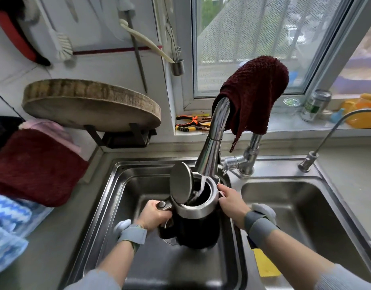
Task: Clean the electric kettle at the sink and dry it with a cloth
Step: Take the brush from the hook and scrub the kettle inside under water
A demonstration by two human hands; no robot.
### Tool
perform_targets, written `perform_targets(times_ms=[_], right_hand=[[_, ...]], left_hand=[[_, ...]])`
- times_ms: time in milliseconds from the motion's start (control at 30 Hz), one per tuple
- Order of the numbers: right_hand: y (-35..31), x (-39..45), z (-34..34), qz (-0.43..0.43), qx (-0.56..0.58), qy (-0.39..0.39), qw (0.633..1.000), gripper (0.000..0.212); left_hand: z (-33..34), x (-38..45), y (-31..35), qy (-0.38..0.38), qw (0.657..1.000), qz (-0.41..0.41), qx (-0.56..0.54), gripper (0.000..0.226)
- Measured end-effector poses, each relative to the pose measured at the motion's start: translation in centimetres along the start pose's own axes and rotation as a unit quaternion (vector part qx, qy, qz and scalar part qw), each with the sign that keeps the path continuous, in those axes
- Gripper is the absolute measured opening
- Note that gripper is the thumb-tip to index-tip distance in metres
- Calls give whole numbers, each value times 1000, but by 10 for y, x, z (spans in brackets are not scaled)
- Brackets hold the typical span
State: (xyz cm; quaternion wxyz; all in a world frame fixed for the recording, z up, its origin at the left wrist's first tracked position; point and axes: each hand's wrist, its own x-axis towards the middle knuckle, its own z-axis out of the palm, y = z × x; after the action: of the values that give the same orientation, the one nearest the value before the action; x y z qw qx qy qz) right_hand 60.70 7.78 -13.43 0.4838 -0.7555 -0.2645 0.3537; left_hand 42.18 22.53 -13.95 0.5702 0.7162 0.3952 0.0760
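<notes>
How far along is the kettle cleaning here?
Done: kettle is in the left sink basin, lid open. In hand: left hand grips the handle, right hand steadies the rim while tap water runs in. Left: drying; the maroon cloth hangs over the tap.

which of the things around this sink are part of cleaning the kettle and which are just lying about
Part of the job:
kettle, lid open, under the running tap
left hand gripping the handle
right hand at the rim
left sink
dark red cloth draped over the tap

Lying about:
chopping board
pliers
can
brush
</notes>
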Motion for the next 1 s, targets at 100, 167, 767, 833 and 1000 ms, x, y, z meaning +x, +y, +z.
perform_targets(times_ms=[100,167,767,833,1000], right_hand=[[18,-13,4,23,-2,-21,1000,58],[35,-16,-5,48,14,-20,999,63],[16,-23,110,163,298,-7,941,40],[0,-27,124,187,350,-25,918,41],[-27,-34,153,261,461,-71,845,43]], left_hand=[[-4,-5,-7,-24,999,6,20,18],[10,-8,-2,-52,998,11,21,22],[-87,-9,82,-144,977,-89,131,40],[-94,-9,106,-144,968,-106,175,41],[-84,-6,159,-53,908,-85,407,45]])
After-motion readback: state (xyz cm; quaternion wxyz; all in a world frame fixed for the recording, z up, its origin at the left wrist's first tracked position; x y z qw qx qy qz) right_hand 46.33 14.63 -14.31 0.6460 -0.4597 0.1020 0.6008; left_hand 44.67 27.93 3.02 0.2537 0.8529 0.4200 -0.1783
